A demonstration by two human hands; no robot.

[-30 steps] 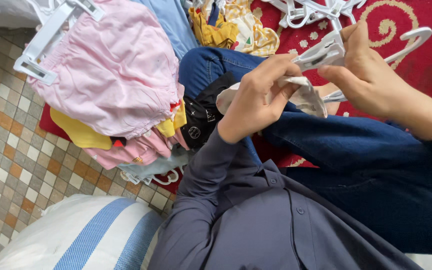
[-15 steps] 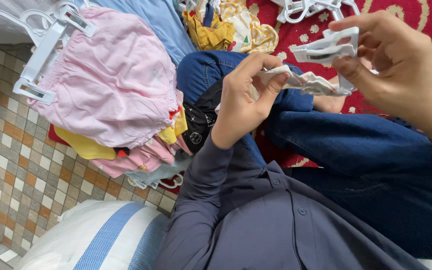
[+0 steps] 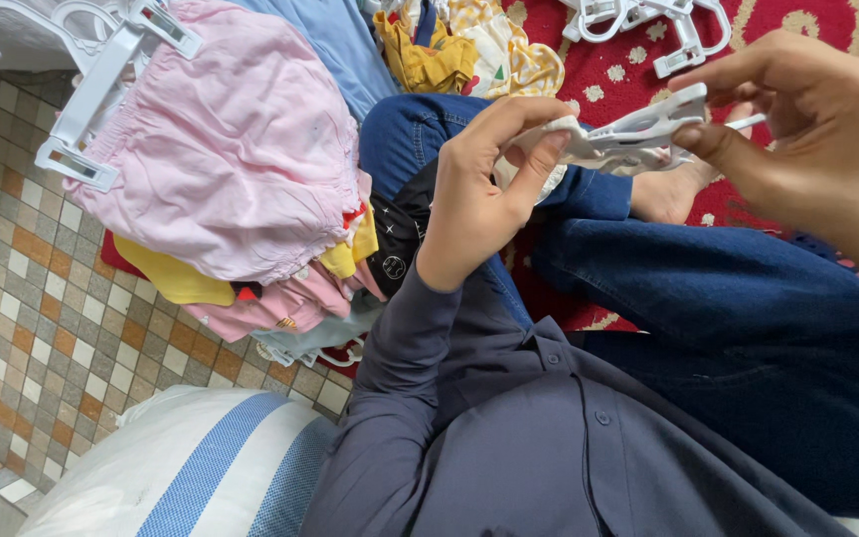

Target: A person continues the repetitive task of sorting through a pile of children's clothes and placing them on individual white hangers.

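Both grips are closed: the left hand [image 3: 484,189] pinches a small pale cloth garment [image 3: 549,149], the right hand [image 3: 797,129] the white plastic clip hanger [image 3: 638,129] on it, above the blue-jeaned lap [image 3: 708,288], beside a pink folded clothes pile [image 3: 241,159].

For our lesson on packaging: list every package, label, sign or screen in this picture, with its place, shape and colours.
Sack: bottom left on the tiled floor, bulging, white with blue stripes.
No label, sign or screen shows.
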